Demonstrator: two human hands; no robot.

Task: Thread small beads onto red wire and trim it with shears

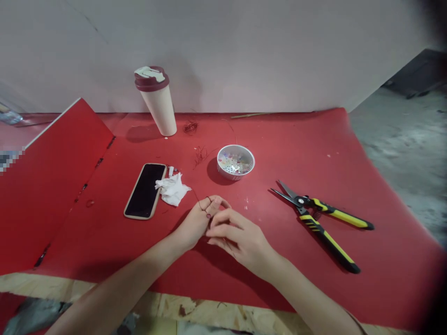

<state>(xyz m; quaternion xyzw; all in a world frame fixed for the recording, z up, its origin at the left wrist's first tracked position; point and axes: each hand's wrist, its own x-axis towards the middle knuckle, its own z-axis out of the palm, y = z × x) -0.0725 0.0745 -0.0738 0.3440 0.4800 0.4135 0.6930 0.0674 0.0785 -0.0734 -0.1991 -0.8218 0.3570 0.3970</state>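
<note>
My left hand [197, 222] and my right hand [237, 237] meet over the middle of the red mat [279, 139]. Both pinch a thin dark red wire [202, 202] that loops up past my left fingertips. A small dark bead seems to sit on the wire between the fingers. Just behind the hands stands a small white perforated bowl [235, 162] with several pale beads in it.
Open yellow-and-black snips [323, 218] lie to the right. A phone [145, 190] lies face up on the left beside a crumpled white tissue [172, 188]. A lidded cup [156, 100] stands at the back, with wire scraps [191, 126] nearby. A folded red board [52, 177] rises at left.
</note>
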